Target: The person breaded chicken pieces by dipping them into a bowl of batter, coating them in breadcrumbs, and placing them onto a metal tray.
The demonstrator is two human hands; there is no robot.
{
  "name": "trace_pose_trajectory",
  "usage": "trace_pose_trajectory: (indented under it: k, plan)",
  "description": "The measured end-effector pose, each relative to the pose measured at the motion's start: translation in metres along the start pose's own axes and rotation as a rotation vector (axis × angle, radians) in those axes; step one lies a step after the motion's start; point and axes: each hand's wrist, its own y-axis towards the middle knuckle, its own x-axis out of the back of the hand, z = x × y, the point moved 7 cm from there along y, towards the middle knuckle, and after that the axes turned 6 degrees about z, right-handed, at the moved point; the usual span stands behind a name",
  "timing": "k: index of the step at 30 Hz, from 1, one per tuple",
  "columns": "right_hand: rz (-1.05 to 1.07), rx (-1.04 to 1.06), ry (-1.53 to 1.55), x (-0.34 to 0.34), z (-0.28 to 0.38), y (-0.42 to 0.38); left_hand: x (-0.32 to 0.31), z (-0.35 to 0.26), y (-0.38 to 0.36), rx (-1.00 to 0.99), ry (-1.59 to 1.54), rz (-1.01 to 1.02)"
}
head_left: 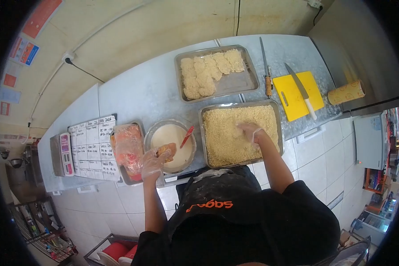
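My left hand, in a clear plastic glove, holds a piece of raw meat over the round bowl of pale batter. A red-handled utensil leans in that bowl. My right hand, also gloved, presses flat into the breadcrumbs in the metal tray right in front of me. Whether something lies under that hand is hidden by the crumbs. Behind it stands a second metal tray with several breaded pieces in its left part.
A tray of meat under plastic sits left of the bowl, then a written chart and a scale. At the right lie a sharpening steel, a yellow cutting board with a knife, and a paper roll.
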Motion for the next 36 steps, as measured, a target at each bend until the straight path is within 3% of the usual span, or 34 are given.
trace_pose_trajectory:
  k: [5,8,11,20,26,30,33,36]
  plan:
    - [-0.278,0.277,-0.767,0.001,0.017,0.007,0.0,0.006,-0.004,0.02,-0.163,-0.019]
    - [-0.223,0.438,-0.87,-0.021,0.072,-0.048,-0.003,0.031,0.0,0.031,-0.084,-0.027]
    - [-0.26,0.511,-1.111,-0.024,0.108,-0.083,0.007,-0.004,-0.013,0.088,-0.018,0.007]
    - [0.001,0.444,-1.415,0.008,0.128,-0.077,0.006,0.025,-0.007,0.099,-0.137,-0.026]
    - [0.113,0.437,-1.414,-0.009,0.215,-0.086,0.011,0.022,-0.014,0.138,-0.241,-0.077]
    - [0.08,0.433,-1.433,-0.007,0.255,-0.041,0.013,0.032,-0.017,0.15,-0.259,-0.142]
    - [0.091,0.692,-1.567,-0.015,0.27,0.005,0.014,0.044,-0.016,0.17,-0.225,-0.176]
    - [0.259,0.477,-1.656,-0.026,0.265,0.065,0.02,0.019,-0.021,0.199,-0.168,-0.192]
